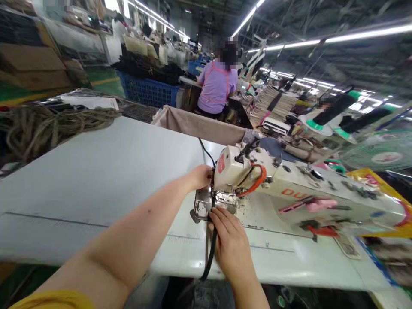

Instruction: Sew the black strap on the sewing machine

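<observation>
Machine sat on the right half of the table, head end pointing left. The strap ran front to back past that end, from over the near edge toward the far one. Left hand was on it farther back, right hand closer to the near edge. Cords were heaped along the left edge. Just past the far edge was a bin, then a co-worker behind that, crate off to the left with cloth piled in it. Spools and a fan were behind the machine.
</observation>
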